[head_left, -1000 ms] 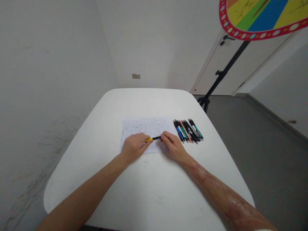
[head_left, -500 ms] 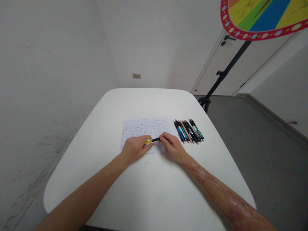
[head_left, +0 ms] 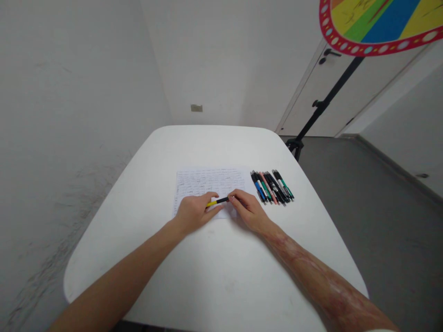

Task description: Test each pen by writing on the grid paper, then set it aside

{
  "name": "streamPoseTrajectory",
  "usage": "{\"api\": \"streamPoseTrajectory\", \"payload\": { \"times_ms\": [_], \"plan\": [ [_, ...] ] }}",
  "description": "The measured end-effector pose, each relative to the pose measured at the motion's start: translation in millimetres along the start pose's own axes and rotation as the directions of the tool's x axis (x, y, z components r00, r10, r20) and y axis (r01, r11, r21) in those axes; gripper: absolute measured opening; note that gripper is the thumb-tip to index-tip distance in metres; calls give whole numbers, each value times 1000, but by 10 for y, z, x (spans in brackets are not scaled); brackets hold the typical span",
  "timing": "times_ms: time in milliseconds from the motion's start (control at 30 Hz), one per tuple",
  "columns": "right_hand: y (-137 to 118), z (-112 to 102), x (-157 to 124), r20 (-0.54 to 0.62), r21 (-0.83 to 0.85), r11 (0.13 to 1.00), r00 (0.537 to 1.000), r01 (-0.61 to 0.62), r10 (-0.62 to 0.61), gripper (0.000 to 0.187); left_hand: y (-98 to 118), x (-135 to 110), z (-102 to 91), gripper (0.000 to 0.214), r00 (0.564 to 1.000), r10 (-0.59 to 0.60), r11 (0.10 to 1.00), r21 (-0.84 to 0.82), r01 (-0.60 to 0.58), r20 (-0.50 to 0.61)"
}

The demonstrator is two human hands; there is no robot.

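A yellow and black pen is held between my two hands, over the lower part of a sheet of paper covered with handwritten lines. My left hand is closed round the yellow end, which runs back into the palm; its thumb and forefinger stand a little apart beside the barrel. My right hand pinches the black end between thumb and fingertips, hiding the tip. Just beyond my right hand, a row of several pens in black, blue, green, pink and white lies on the table.
The white table has rounded corners and stands near the walls. Off its right side, a black tripod stand carries a colourful wheel. Behind that is a door with a dark handle.
Both hands keep hold of the pen in nearly the same place. My left thumb and forefinger have spread slightly. The view has shifted a touch.
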State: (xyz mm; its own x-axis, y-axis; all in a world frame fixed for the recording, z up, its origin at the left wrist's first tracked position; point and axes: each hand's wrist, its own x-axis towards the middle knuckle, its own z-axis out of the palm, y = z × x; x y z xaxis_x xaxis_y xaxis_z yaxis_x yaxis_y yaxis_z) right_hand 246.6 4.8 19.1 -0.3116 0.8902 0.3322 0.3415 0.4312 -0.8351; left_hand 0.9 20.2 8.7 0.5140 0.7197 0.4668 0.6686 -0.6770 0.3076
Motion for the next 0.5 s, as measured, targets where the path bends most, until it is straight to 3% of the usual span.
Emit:
{"api": "streamPoseTrajectory", "payload": {
  "times_ms": [200, 500],
  "plan": [
    [1, -3, -6, -47, -11, 1000, 999, -3, 2, 22, 18, 8, -22, 41, 999, 37, 999, 4, -37, 1],
    [57, 7, -22, -231, -34, 999, 973, -33, 25, 20, 39, 18, -27, 37, 998, 28, 1000, -1, -28, -47]
  ]
}}
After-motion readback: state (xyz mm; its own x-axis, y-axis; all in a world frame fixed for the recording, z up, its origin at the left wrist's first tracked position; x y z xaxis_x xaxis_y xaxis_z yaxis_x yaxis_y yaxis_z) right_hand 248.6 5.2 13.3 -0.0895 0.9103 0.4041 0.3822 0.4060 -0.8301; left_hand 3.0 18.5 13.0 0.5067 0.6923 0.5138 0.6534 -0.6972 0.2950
